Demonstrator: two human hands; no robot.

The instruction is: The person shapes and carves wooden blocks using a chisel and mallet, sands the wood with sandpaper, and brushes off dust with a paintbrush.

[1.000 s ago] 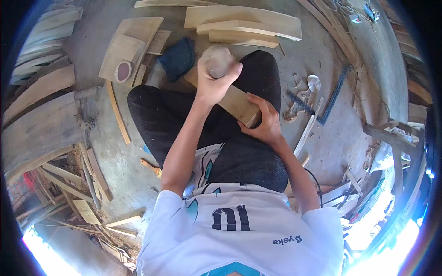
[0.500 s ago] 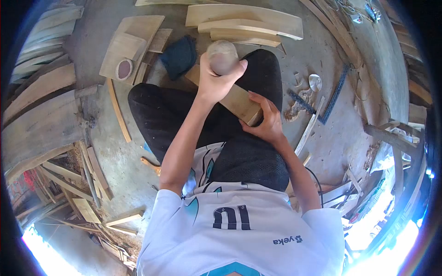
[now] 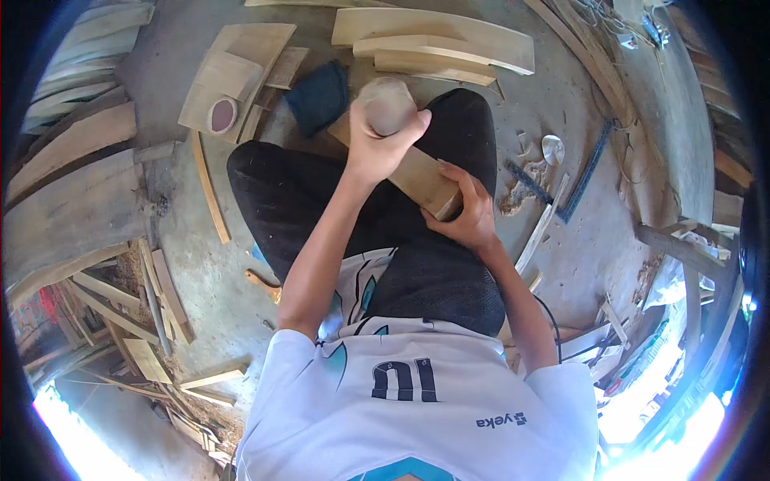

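Observation:
My left hand (image 3: 378, 150) is wrapped round a pale, rounded object (image 3: 388, 105) with a disc-like top, above the far part of a wooden block (image 3: 425, 180). Whether the object touches the block is hidden by the hand. The block lies slantwise across my dark trousers. My right hand (image 3: 472, 210) grips its near right end, thumb below and fingers over the top edge. A dark blue cloth (image 3: 318, 98) lies just beyond the block's far end.
Curved boards (image 3: 433, 36) lie ahead on the floor. At the left front, a board (image 3: 210, 88) bears a round reddish-brown disc (image 3: 222, 115). A dark metal square (image 3: 589, 172) and a small round dish (image 3: 553, 150) are at the right. Scrap wood (image 3: 147, 361) is piled at left.
The rounded object in my left hand tilted and shifted slightly forward, then back. My right hand keeps its grip on the block. The whole view has shifted slightly.

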